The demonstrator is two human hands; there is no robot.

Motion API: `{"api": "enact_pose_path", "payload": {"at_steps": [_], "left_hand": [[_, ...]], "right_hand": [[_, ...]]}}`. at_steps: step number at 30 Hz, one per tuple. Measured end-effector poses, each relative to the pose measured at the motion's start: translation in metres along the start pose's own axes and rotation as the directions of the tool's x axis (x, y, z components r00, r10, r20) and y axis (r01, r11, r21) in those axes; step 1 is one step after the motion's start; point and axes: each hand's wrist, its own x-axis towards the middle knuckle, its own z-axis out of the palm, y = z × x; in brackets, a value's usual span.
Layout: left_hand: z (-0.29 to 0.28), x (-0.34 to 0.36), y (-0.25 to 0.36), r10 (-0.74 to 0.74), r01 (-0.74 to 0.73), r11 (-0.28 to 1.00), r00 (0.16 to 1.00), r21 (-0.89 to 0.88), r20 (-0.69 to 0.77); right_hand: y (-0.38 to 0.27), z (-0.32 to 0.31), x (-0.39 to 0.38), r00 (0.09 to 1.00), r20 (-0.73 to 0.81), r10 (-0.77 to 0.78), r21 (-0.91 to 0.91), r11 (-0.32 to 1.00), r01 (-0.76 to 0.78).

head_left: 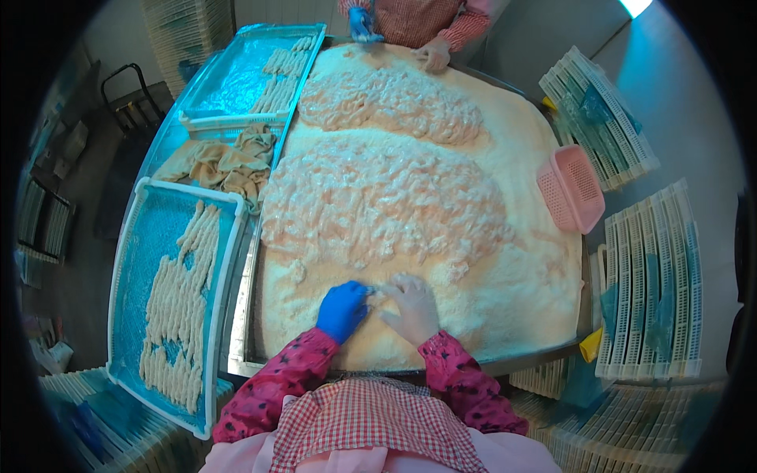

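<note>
My left hand (344, 310), in a blue glove, and my right hand (413, 309), in a whitish glove, meet low over a bed of pale crumbs (489, 303). Their fingertips close on a small crumb-coated strip of meat (377, 300), mostly covered by the fingers. Just beyond lies a large heap of wet, pale pink raw meat pieces (378, 201). Left of my arm, a white-rimmed tray (229, 260) lined with blue sheeting holds rows of coated strips (180, 315).
Across the table a co-worker's gloved hands (434, 55) rest near a second meat heap (386, 102). Another blue-lined tray (229, 83) and a crumpled tan cloth (229, 165) lie left. A pink basket (579, 189) sits at the right edge, beside stacked white trays (650, 284).
</note>
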Motion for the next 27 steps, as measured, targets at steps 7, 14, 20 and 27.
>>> {"api": "enact_pose_path", "payload": {"at_steps": [7, 14, 20, 27], "left_hand": [[-0.1, -0.035, -0.023, -0.62, -0.04, 0.397, 0.725, -0.917, -0.3], [-0.15, -0.046, -0.004, -0.454, -0.118, 0.603, 0.763, -0.789, -0.461], [-0.091, -0.089, -0.06, -0.039, 0.015, 0.995, 0.97, -0.1, -0.241], [-0.042, -0.042, -0.062, -0.091, 0.036, 0.965, 0.975, -0.26, -0.201]], "right_hand": [[-0.021, 0.038, 0.021, 0.993, 0.027, -0.117, 0.439, 0.894, 0.093], [-0.077, 0.076, 0.075, 0.722, 0.47, -0.508, 0.104, 0.844, 0.526], [0.001, 0.016, 0.003, 0.999, -0.022, -0.035, 0.33, 0.943, 0.04], [0.033, -0.021, -0.002, 0.958, 0.089, -0.274, -0.008, 0.961, 0.276]]}}
